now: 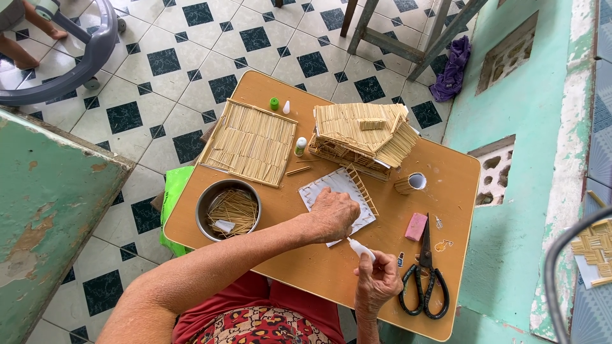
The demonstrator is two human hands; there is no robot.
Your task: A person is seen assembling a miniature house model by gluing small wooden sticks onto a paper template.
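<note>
Your left hand [333, 215] presses flat, fingers together, on the white card [338, 202] mid-tabletop, while your right hand [376, 286] pinches the glue tube [361, 249], nozzle at the card's near edge. This looks like the gluing step; next calls for a steady bead of glue.

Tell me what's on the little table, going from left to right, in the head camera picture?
Metal bowl of sticks → flat stick panel → white sheet under the left hand → stick house → pink eraser → black scissors. The right hand holds a small white glue bottle.
</note>
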